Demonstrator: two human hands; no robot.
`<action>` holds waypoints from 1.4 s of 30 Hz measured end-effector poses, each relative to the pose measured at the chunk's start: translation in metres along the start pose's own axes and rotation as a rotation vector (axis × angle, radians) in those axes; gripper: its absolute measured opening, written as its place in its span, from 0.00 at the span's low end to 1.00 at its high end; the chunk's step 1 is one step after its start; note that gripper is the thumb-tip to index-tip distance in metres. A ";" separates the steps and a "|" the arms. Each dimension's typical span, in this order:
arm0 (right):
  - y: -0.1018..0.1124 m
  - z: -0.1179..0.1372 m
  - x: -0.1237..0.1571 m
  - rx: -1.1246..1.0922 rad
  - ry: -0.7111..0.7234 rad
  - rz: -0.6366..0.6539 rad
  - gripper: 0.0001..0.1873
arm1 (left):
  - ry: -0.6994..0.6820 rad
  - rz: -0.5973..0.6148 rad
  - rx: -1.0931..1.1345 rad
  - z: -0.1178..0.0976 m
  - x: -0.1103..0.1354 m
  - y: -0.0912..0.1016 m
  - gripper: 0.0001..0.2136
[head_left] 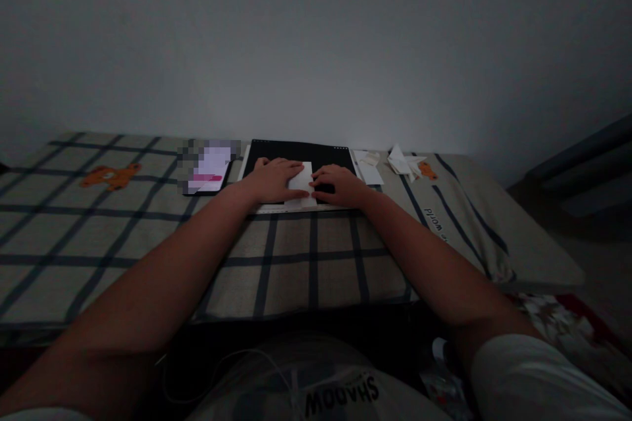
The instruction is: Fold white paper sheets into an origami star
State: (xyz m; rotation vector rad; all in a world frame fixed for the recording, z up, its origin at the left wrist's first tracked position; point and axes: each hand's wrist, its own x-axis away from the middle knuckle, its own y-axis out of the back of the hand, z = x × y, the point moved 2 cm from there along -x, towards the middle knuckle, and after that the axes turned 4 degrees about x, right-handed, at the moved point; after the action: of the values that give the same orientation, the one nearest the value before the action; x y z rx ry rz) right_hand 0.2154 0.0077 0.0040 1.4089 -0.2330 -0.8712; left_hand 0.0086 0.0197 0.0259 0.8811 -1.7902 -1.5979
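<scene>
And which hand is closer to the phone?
Left. The left hand is on the white paper, right of the phone; the right hand is farther right, by the paper's right edge.

- White paper (301, 179): narrow visible area, partly covered at 9 o'clock; creases too dim to confirm.
- Pose: flat, visible length running 12 to 6 o'clock.
- Location: on black board (301, 150), reaching its 6 o'clock edge.
</scene>
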 end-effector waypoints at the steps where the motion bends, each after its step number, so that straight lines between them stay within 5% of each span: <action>1: 0.000 0.000 0.000 -0.001 0.000 0.003 0.15 | -0.002 0.008 0.000 -0.001 0.001 -0.001 0.37; 12: -0.001 0.001 0.001 0.000 -0.006 -0.011 0.14 | 0.022 0.000 0.007 -0.008 0.005 -0.003 0.37; 20: -0.005 -0.003 0.002 -0.063 0.018 -0.065 0.12 | 0.030 -0.042 -0.009 -0.008 0.003 -0.005 0.27; 42: -0.005 -0.004 0.000 -0.045 0.083 -0.106 0.09 | 0.034 -0.071 -0.056 -0.014 0.004 -0.002 0.27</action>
State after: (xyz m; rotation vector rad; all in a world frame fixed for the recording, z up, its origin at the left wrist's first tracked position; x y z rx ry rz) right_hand 0.2156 0.0108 -0.0016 1.4218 -0.0752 -0.8972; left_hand 0.0172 0.0084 0.0252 0.9492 -1.7000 -1.6597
